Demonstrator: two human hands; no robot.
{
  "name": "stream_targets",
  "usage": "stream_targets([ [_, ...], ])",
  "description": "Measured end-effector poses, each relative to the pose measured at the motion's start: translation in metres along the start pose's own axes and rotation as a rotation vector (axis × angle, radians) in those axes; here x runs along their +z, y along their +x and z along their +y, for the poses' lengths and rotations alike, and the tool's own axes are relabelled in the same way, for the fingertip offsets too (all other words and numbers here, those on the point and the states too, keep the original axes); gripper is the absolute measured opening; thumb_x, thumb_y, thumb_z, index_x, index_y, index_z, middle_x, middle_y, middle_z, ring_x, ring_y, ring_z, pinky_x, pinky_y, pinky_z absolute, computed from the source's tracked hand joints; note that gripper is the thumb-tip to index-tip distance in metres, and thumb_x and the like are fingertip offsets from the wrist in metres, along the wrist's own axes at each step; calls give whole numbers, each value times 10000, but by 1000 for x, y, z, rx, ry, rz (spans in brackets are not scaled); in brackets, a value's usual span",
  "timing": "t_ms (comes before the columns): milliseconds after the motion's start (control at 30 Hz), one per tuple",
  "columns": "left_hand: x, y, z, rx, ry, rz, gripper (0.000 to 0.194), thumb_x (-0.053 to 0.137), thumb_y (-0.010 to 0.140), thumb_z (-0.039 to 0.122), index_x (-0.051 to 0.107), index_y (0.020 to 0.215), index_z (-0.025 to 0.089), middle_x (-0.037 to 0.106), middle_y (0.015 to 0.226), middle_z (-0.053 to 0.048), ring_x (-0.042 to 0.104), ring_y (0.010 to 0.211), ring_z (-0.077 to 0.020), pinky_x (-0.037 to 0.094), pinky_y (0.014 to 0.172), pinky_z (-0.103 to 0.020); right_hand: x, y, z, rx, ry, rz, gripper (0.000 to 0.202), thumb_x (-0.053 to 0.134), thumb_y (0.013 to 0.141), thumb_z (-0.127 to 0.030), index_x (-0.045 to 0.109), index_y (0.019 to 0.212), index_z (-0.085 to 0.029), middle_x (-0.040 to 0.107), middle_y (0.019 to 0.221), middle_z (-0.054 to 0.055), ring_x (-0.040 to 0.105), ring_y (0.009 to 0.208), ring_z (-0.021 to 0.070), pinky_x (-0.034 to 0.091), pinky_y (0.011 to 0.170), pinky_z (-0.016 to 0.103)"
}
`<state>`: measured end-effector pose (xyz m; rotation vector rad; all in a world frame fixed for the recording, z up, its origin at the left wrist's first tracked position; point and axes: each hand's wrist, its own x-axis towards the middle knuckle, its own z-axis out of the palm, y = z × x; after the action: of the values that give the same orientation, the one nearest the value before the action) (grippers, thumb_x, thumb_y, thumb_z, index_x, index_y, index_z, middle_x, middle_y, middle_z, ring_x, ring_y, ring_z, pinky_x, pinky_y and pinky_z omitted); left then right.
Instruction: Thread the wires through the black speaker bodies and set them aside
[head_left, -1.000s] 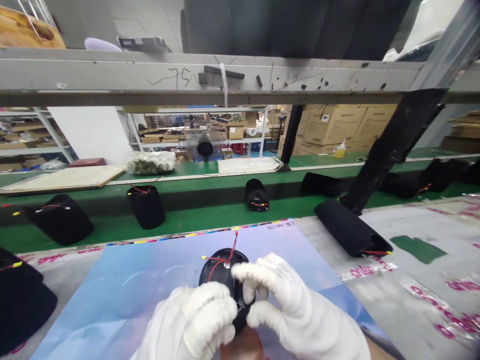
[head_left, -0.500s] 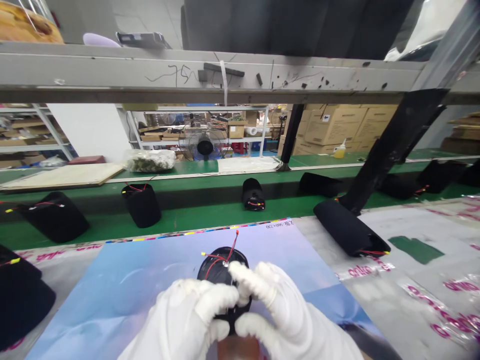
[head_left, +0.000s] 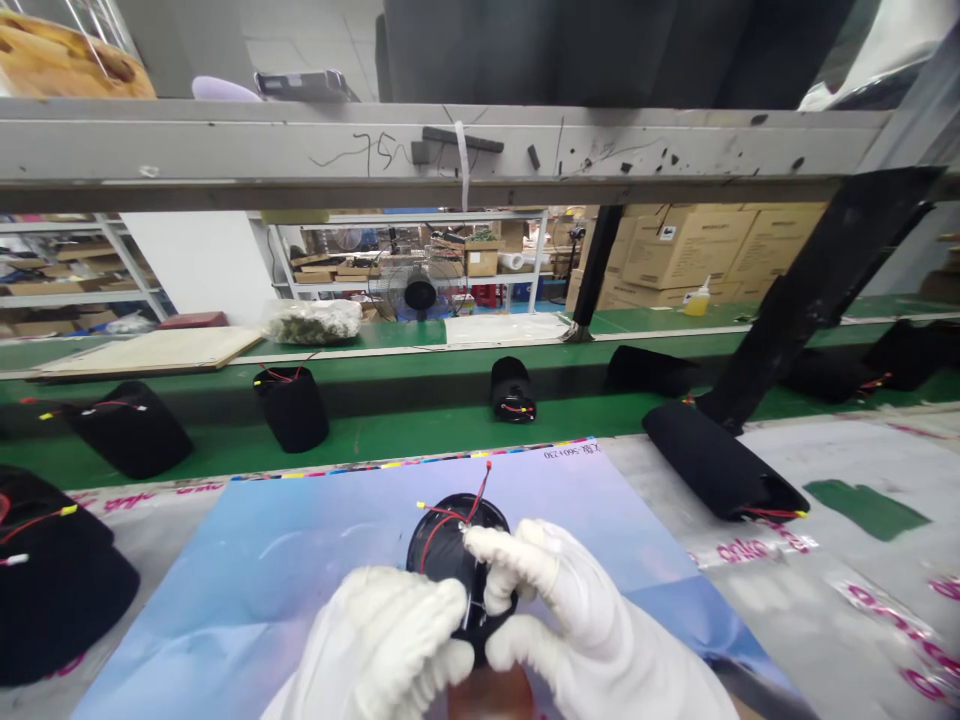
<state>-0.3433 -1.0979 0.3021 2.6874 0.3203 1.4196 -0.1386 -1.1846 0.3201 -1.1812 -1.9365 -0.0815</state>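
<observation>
White-gloved left hand [head_left: 405, 635] and right hand [head_left: 551, 590], fingers curled, meet the red-wired black housing [head_left: 451, 556]; actual grip cannot be determined.

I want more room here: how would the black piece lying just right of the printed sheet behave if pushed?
The black piece may roll or rock, lying on its side with a rounded wall. It probably keeps its shape, as its outline shows no sag. Its thin red wires, exposed at the near end, could snag.

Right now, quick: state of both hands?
Left hand: fingers curled at the black case; grip cannot be told.
Right hand: partly open, thumb apart from fingers, at the case.
</observation>
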Motion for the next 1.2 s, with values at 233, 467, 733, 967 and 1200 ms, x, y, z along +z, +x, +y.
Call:
stream_targets([
  [233,-6,41,-3,139,-76,-272,169,357,972,166,505,1001,243,686,697,54,638,533,-111,504,492,-220,3,4,-2,-171,-210,18,306,406,1019,-288,480,1277,-140,719,1058,105,686,944,202,541,858,336],
  [467,-22,10,-11,52,52,-85,370,659,820,158,526,1162,198,634,1174,-89,632,1099,-185,550,922,-284,-13,-11,-9,-98,-116,80,546,516,961,-422,371,1436,-195,610,1189,129,616,1096,243,548,902,333],
  [733,37,-7,19,-323,270,122,285,433,950,393,570,1158,256,534,1229,-102,566,1106,-270,529,877,-458,3,24,55,604,599,13,319,449,994,-415,665,1042,-185,687,1019,75,645,945,190,545,841,347],
  [967,28,5,-30,-481,-120,189,237,448,968,262,529,1192,260,594,1209,-70,582,1154,-215,488,1011,-424,30,13,38,481,598,-20,282,503,968,-364,594,1177,-198,658,1101,80,638,892,160,546,810,325],
  [1200,18,9,-58,-375,-236,181,191,491,948,257,562,1125,270,662,1121,-30,680,1018,-155,566,921,-300,38,4,10,-114,8,133,204,514,969,-270,520,1157,-191,651,1050,100,633,930,205,536,795,342],
])
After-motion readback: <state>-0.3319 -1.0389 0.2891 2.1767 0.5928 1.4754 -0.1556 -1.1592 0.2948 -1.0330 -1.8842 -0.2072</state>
